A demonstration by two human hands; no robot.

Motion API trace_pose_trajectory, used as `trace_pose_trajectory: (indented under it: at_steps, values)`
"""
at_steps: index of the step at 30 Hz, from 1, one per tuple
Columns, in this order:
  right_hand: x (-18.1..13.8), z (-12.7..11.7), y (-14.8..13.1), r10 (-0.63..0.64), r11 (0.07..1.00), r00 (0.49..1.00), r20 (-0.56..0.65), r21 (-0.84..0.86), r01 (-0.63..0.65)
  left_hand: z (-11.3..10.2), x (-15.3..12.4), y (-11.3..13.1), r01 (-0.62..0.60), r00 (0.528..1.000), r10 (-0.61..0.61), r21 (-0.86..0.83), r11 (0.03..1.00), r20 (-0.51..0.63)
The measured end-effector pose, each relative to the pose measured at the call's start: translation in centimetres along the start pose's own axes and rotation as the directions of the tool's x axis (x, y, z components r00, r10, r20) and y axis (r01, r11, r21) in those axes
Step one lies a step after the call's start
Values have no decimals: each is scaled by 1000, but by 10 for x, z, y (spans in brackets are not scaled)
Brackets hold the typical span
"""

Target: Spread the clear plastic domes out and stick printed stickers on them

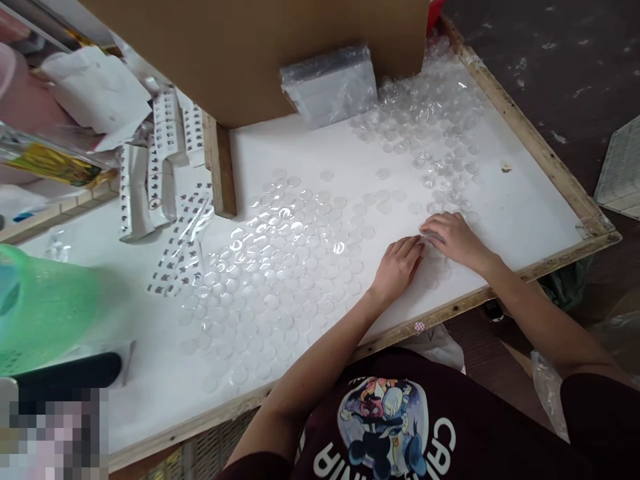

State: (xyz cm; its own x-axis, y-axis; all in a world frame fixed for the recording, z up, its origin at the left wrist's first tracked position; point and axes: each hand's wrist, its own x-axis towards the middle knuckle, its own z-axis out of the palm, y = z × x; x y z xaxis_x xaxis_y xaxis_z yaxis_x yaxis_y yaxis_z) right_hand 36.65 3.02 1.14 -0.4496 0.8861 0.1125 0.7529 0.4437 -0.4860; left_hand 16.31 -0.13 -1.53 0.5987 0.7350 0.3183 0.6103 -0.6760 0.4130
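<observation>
My left hand (400, 263) and my right hand (455, 239) meet over the white tabletop near its front edge. Between the right thumb and fingers is a small greyish, see-through bundle (434, 236), which looks like clear round discs stacked together. The left fingers are bent and closed at its near end; what they grip is hidden. Many loose clear discs (280, 267) are spread flat to the left of my hands. A thicker heap of the same discs (420, 113) lies beyond them, trailing down toward my right hand.
A cardboard box (260, 53) stands at the back, with a plastic-wrapped pack (333, 87) against it. Printed sticker strips (180, 247) and a green basket (45, 307) are on the left. A raised wooden rim (530, 127) borders the table; a wooden block (220, 170) sits behind.
</observation>
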Motion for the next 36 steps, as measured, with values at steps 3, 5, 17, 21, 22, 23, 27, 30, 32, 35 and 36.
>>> trace_pose_trajectory:
  at_steps: [3,5,17,21,22,23,27,30,32,35,36]
  values:
    - [-2,-1,3,29,1000,999,-36,2,-29,-13,-12,0,12,1000,-12,15,1000,19]
    - [-1,-2,2,48,999,997,-53,21,-47,-20,-17,1,20,999,-21,22,1000,32]
    - [20,5,-19,224,901,975,-16,384,-201,-32,-29,-1,102,990,-109,83,991,85]
    - [18,3,-17,143,961,989,-32,244,-131,-44,-47,-8,182,982,-186,79,980,45]
    - [16,3,-15,132,976,989,-61,185,-119,-45,-49,-8,193,980,-196,75,978,37]
    - [14,4,-14,120,986,989,-83,127,-109,-44,-49,-8,191,981,-193,68,979,33]
    - [7,10,-9,58,998,997,-58,16,-57,-30,-43,-4,73,994,-75,39,997,76]
    - [6,12,-10,65,997,997,-38,49,-63,-24,-42,-4,40,992,-47,55,998,118]
    - [8,12,-12,75,992,997,-23,100,-72,-25,-46,-9,59,991,-68,80,995,119]
    - [11,10,-15,78,985,997,-22,155,-74,-33,-55,-18,114,989,-125,121,986,83]
    - [13,9,-15,82,984,996,-31,158,-76,-36,-57,-20,136,987,-146,130,982,66]
